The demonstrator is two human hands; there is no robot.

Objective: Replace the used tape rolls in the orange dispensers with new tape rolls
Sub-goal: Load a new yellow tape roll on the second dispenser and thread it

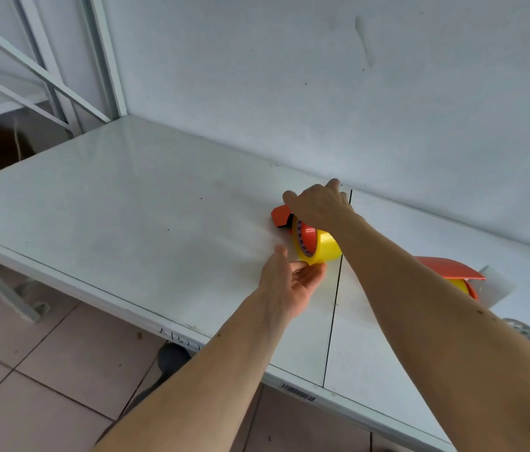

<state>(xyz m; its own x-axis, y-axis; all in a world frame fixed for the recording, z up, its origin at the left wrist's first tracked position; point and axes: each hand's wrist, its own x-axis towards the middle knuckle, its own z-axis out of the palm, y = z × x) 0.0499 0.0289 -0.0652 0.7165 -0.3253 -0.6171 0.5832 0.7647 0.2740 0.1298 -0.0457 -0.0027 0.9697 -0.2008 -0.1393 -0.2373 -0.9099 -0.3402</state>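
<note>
White surface [127, 197] against pale wall | yellow tape roll [320, 246] seated in orange dispenser [281, 216], frame centre, gripped by right hand [319, 203] | left hand [289, 282] held loose, touching roll | 2nd dispenser [446, 269], right edge, judged pending

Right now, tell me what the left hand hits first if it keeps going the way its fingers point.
Probably the yellow tape roll: the left hand's fingertips already reach its near lower edge.
</note>
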